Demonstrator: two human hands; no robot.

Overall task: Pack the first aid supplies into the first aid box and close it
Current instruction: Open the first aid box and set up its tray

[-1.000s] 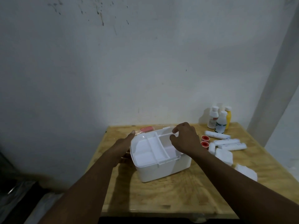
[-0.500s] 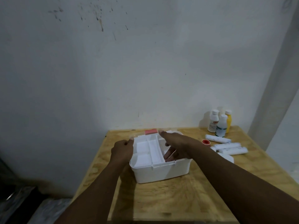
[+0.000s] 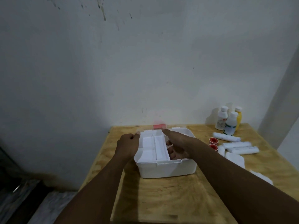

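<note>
Head view is showing a light plywood table, where the white plastic first aid box is standing open, with a white divided tray sitting in its left part. The left hand is gripping the box's left rim with curled fingers. The right hand is reaching inside, fingers spread, holding nothing. To the right, white gauze pads, white rolled bandages and red tape rolls are lying outside the box. Small plastic bottles are standing near the wall.

Our left hand, earlier open beside the first aid box, now grips its far left corner. Our right hand leaves the tray top and reaches down inside the box.
</note>
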